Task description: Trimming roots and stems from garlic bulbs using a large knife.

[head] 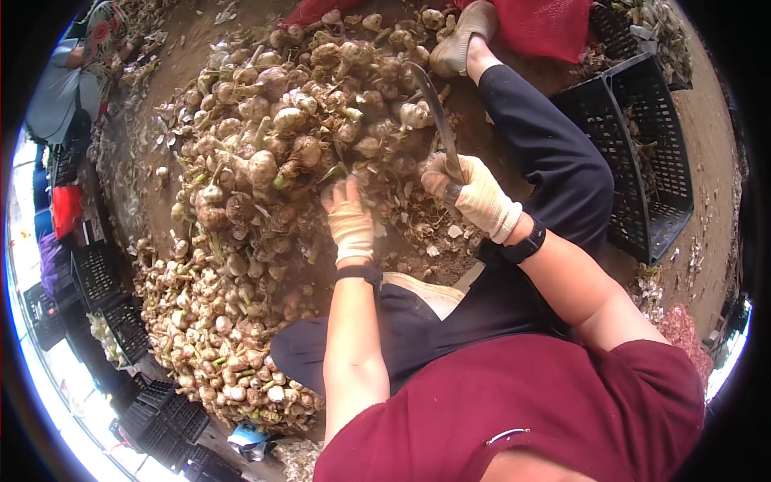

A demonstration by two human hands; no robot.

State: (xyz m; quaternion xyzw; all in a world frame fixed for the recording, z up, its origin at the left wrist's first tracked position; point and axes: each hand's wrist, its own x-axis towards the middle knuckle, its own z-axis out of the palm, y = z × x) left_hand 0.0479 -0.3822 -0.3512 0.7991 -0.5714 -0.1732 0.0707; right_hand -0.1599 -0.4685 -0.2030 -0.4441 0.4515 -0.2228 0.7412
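A large heap of garlic bulbs [289,120], soiled and with roots and short stems, lies before me on the ground. My left hand [349,220], in a pale knit glove, reaches into the near edge of the heap beside a green-tipped stem; its fingertips are blurred, and whether they hold a bulb cannot be told. My right hand [473,196], gloved too, is closed around the handle of a curved, sickle-like blade [438,111], which points up and away over the heap's right edge. Root trimmings [430,226] lie between my hands.
Smaller garlic bulbs [229,355] are piled at the lower left. A black plastic crate [653,162] lies to the right of my leg, and a red mesh sack [542,27] beyond my foot. More black crates [99,274] line the left side. Another person [63,96] is at the upper left.
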